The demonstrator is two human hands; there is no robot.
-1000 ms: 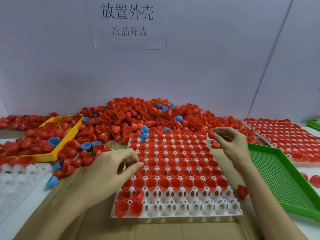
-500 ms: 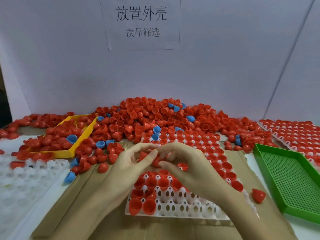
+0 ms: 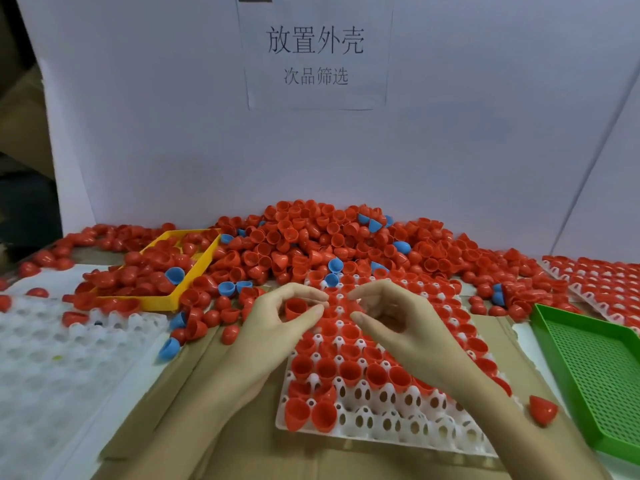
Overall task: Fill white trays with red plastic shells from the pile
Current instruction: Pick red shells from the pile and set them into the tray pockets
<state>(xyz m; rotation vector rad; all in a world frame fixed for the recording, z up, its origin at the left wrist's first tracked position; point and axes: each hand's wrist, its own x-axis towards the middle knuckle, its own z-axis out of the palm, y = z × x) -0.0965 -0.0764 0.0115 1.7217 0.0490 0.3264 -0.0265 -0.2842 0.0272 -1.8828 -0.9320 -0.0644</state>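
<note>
Mid-frame: pinching a red shell (image 3: 295, 307) in left hand (image 3: 277, 327), over the tray (image 3: 381, 434); right hand (image 3: 398, 327) just beside, loosely curled, holding nothing.

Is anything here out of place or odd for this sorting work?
Yes. Blue shells lie mixed into the red pile. One red shell lies loose on the cardboard, between the white tray and the green tray.
</note>
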